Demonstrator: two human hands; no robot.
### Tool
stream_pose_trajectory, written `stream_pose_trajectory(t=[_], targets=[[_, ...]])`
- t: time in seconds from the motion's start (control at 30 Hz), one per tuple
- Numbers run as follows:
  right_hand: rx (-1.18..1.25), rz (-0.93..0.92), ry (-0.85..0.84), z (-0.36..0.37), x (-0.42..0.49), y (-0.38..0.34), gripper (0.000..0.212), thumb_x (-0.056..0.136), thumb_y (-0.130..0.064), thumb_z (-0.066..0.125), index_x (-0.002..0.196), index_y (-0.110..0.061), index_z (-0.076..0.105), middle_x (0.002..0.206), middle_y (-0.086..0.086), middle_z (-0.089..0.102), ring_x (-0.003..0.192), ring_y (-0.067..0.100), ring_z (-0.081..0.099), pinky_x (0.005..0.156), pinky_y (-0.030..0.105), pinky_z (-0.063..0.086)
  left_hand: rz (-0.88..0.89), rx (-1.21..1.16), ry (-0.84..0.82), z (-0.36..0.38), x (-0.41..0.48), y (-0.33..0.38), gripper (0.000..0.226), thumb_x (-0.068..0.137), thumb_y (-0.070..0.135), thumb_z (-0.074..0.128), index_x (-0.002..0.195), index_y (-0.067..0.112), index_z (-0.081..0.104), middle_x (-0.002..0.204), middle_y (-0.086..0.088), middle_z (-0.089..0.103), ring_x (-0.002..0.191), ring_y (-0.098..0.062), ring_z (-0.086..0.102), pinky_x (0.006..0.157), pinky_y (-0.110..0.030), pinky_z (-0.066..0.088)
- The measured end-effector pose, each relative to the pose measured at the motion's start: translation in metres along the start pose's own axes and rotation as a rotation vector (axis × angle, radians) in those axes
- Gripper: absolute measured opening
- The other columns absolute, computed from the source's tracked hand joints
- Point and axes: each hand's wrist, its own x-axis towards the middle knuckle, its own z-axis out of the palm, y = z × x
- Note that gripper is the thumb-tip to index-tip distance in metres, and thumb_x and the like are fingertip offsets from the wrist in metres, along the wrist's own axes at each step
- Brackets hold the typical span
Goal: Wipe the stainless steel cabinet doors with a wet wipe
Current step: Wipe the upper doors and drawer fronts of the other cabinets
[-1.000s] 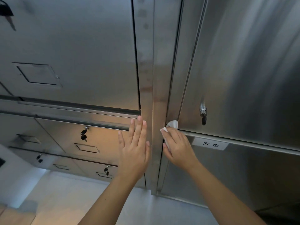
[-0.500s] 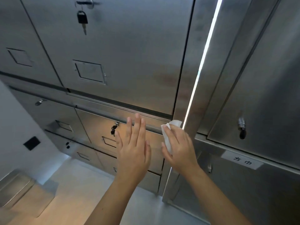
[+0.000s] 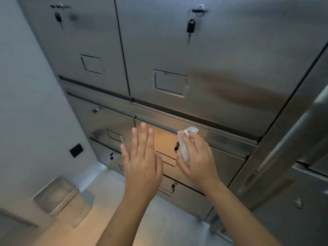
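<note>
- Landmark: the middle-row brushed stainless steel cabinet door (image 3: 227, 162), the one with a warm orange reflection on its left half.
- right hand (image 3: 197, 157): in front of that door's upper middle. Fingers are curled over a white folded wet wipe (image 3: 184, 151), with the thumb at its lower end.
- The wipe sits between the palm and the door face. Its top corner sticks out past the fingertips, near the door's top edge. Whether it actually contacts the steel: cannot tell.
- left hand (image 3: 142, 164): in front of the door's left part, back toward the camera. Fingers are straight, close together and pointing up, thumb spread toward the wipe side. It holds nothing. Touching the door or hovering: cannot tell.
- small black keys (image 3: 176, 148): hang at the door's lock, just beside the wipe's left edge.
- rectangular metal label frame (image 3: 166, 159): on the door below the keys, partly hidden by both hands.
- Above the door: a larger stainless steel upper door (image 3: 230, 59) with a black key fob (image 3: 190, 25) hanging from its lock.
- Below the door: a lower stainless steel door (image 3: 186, 197) with a small key (image 3: 173, 186) in its lock.
- Left of the door: a black rectangular wall plate (image 3: 76, 150) on the grey wall, and lower down a square stainless steel lidded bin (image 3: 58, 196) on the floor.
- Right of the door: a tall stainless steel cabinet unit (image 3: 284, 228).
</note>
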Motion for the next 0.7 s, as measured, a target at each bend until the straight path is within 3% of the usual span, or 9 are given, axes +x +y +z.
stream_pose_trajectory(t=[0.27,0.47,0.6,0.7], targets=[[0.055,-0.022,0.005,0.054,0.030,-0.071,0.048,0.084,-0.028,0.047,0.121,0.002,0.057,0.112,0.016,0.059,0.104,0.019,0.047,0.084,0.024,0.037,0.024,0.113,0.021,-0.025,0.007,-0.086,0.053,0.089,0.024,0.033,0.137,0.003,0.043,0.146,-0.014,0.036,0.135,-0.035,0.030,0.102,-0.058,0.018],[0.078,-0.063,-0.030,0.087,0.056,-0.103,0.049,0.085,-0.029,0.045,0.121,0.002,0.058,0.112,0.018,0.060,0.102,0.021,0.053,0.079,0.029,0.046,-0.020,0.136,0.018,-0.026,0.018,-0.130,0.052,0.088,0.024,0.034,0.133,0.004,0.050,0.140,-0.015,0.045,0.129,-0.033,0.043,0.098,-0.057,0.036],[0.078,-0.083,-0.025,0.120,0.076,-0.109,0.049,0.085,-0.029,0.046,0.121,0.002,0.057,0.111,0.018,0.060,0.102,0.018,0.050,0.078,0.026,0.043,-0.054,0.126,0.010,-0.017,0.036,-0.160,0.051,0.087,0.025,0.037,0.131,0.004,0.051,0.137,-0.014,0.049,0.126,-0.032,0.047,0.099,-0.055,0.035],[0.088,-0.089,-0.021,0.150,0.097,-0.108,0.049,0.086,-0.029,0.045,0.123,0.001,0.056,0.113,0.018,0.059,0.102,0.017,0.047,0.082,0.024,0.040,-0.047,0.121,0.031,-0.005,0.061,-0.182,0.048,0.084,0.021,0.049,0.129,0.004,0.053,0.133,-0.014,0.053,0.123,-0.032,0.049,0.098,-0.055,0.034]])
